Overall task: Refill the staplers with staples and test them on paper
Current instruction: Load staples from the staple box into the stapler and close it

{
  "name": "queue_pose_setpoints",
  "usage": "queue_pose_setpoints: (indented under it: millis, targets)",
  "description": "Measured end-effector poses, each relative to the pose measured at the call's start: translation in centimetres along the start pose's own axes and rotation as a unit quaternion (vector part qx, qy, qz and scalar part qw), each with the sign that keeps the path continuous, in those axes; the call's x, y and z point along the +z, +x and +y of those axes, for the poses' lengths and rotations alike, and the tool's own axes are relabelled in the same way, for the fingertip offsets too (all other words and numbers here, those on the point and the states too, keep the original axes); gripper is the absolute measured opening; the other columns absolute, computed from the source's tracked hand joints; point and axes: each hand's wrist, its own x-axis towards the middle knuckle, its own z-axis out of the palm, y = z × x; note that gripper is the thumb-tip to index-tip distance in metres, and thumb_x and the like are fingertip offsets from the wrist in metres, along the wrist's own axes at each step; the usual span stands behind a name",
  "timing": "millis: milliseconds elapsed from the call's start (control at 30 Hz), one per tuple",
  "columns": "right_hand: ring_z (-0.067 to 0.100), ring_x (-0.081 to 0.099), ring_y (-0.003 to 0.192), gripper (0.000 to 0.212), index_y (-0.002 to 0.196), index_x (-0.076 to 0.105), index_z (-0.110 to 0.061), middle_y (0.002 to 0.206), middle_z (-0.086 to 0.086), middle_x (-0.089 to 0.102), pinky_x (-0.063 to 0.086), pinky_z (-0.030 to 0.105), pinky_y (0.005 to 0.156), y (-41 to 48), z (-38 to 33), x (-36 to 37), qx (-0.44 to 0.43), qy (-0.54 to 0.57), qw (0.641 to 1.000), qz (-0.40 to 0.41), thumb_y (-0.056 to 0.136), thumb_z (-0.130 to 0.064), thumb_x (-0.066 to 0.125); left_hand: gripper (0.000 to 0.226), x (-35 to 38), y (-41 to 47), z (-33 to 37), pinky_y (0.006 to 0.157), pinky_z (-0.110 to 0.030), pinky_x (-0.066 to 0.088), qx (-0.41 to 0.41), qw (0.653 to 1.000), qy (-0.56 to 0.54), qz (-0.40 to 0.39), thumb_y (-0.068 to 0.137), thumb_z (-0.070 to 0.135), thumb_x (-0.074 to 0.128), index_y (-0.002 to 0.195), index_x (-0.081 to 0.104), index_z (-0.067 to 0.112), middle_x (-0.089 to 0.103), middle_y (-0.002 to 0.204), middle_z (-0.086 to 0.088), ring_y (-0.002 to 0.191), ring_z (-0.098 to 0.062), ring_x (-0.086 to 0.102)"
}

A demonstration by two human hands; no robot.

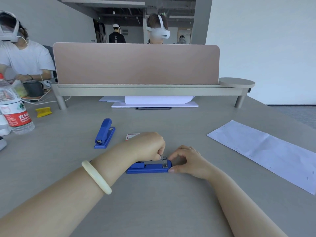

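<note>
Grey desk surface point(153, 202) fills the lower frame, with both bare forearms reaching in from the bottom edge. At centre, a blue plastic stapler point(149, 167) lies flat with its metal staple channel exposed. The left hand point(150, 145), a pale cream bangle point(96, 177) on its wrist, is curled closed, fingertips pinching at the metal part of the channel. The right hand point(187, 159) is half-curled, thumb pressed against the stapler's right end and forefinger touching its top. Just behind the left hand a small red-and-white box point(131, 136) peeks out. Left of centre stands a second blue stapler point(104, 133), closed. A long white paper sheet point(266, 153) lies at right. Farther back, a clear water bottle point(14, 106) stands at left before a beige divider screen point(136, 63).
</note>
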Motion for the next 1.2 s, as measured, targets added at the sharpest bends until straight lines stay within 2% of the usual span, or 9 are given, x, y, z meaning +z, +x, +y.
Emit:
queue_pose_setpoints:
  millis: [133, 300, 467, 600, 867, 1000, 1067, 1200]
  targets:
    - [0.011, 0.040, 0.108, 0.023, 0.077, 0.059, -0.049, 0.105, -0.009, 0.054, 0.029, 0.030, 0.103, 0.04, -0.01, 0.01, 0.000, 0.000, 1.000, 0.000, 0.069, -0.039, 0.078, 0.017, 0.02, 0.05, -0.20, 0.052, -0.014, 0.028, -0.002, 1.000, -0.016, -0.006, 0.085, 0.019, 0.059, 0.098, 0.070, 0.014, 0.070, 0.102, -0.002, 0.093, -0.021, 0.062]
    - [0.012, 0.040, 0.108, 0.024, 0.077, 0.059, -0.049, 0.106, -0.008, 0.054, 0.029, 0.030, 0.102, -0.02, -0.03, 0.02, 0.000, 0.002, 1.000, 0.002, 0.069, -0.038, 0.078, 0.017, 0.09, 0.00, -0.21, 0.059, -0.022, 0.036, 0.001, 1.000, -0.016, -0.019, 0.085, 0.018, 0.060, 0.098, 0.070, 0.012, 0.071, 0.100, -0.004, 0.094, -0.022, 0.063]
    - [0.010, 0.039, 0.108, 0.025, 0.078, 0.058, -0.050, 0.104, -0.010, 0.053, 0.028, 0.029, 0.102, 0.02, -0.07, 0.02, 0.003, 0.004, 1.000, 0.000, 0.069, -0.038, 0.078, 0.016, 0.36, 0.01, -0.25, 0.053, -0.022, 0.032, 0.005, 1.000, -0.008, -0.005, 0.086, 0.017, 0.059, 0.096, 0.070, 0.012, 0.071, 0.097, -0.004, 0.093, -0.023, 0.062]
    - [0.010, 0.038, 0.108, 0.025, 0.077, 0.058, -0.050, 0.107, -0.007, 0.054, 0.028, 0.029, 0.102, 0.01, -0.15, -0.01, 0.005, 0.006, 1.000, 0.002, 0.070, -0.037, 0.078, 0.016, 0.44, 0.05, -0.36, 0.064, -0.023, 0.035, -0.002, 1.000, -0.022, -0.005, 0.085, 0.019, 0.061, 0.097, 0.069, 0.012, 0.070, 0.100, -0.004, 0.094, -0.023, 0.062]
    - [0.009, 0.038, 0.108, 0.025, 0.078, 0.058, -0.049, 0.107, -0.007, 0.054, 0.029, 0.031, 0.103, -0.01, -0.05, 0.01, 0.003, 0.005, 1.000, 0.002, 0.069, -0.037, 0.079, 0.016, 0.40, 0.20, -0.71, 0.067, -0.025, 0.042, -0.009, 0.999, -0.033, -0.010, 0.084, 0.019, 0.063, 0.094, 0.070, 0.011, 0.071, 0.096, -0.006, 0.091, -0.025, 0.064]
    - [0.011, 0.038, 0.109, 0.024, 0.079, 0.059, -0.048, 0.106, -0.008, 0.054, 0.030, 0.033, 0.105, 0.07, -0.03, 0.00, 0.004, 0.005, 1.000, 0.001, 0.069, -0.037, 0.079, 0.016, 0.43, 0.33, -0.89, 0.063, -0.025, 0.040, -0.014, 0.999, -0.046, -0.017, 0.083, 0.019, 0.064, 0.095, 0.070, 0.011, 0.070, 0.099, -0.007, 0.092, -0.025, 0.064]
    - [0.011, 0.039, 0.109, 0.024, 0.079, 0.060, -0.048, 0.105, -0.009, 0.054, 0.030, 0.035, 0.106, 0.10, 0.03, 0.02, 0.004, 0.006, 1.000, 0.002, 0.068, -0.037, 0.079, 0.017, 0.41, 0.33, -0.91, 0.056, -0.022, 0.035, -0.015, 0.998, -0.050, -0.019, 0.083, 0.020, 0.065, 0.097, 0.070, 0.012, 0.069, 0.101, -0.005, 0.094, -0.024, 0.063]
    - [0.012, 0.039, 0.110, 0.023, 0.077, 0.060, -0.049, 0.105, -0.009, 0.053, 0.030, 0.037, 0.106, 0.18, 0.08, 0.03, 0.002, 0.007, 1.000, -0.002, 0.069, -0.038, 0.078, 0.016, 0.51, 0.33, -1.01, 0.052, -0.016, 0.030, -0.012, 0.998, -0.060, -0.013, 0.083, 0.020, 0.064, 0.097, 0.069, 0.013, 0.068, 0.102, -0.005, 0.096, -0.022, 0.062]
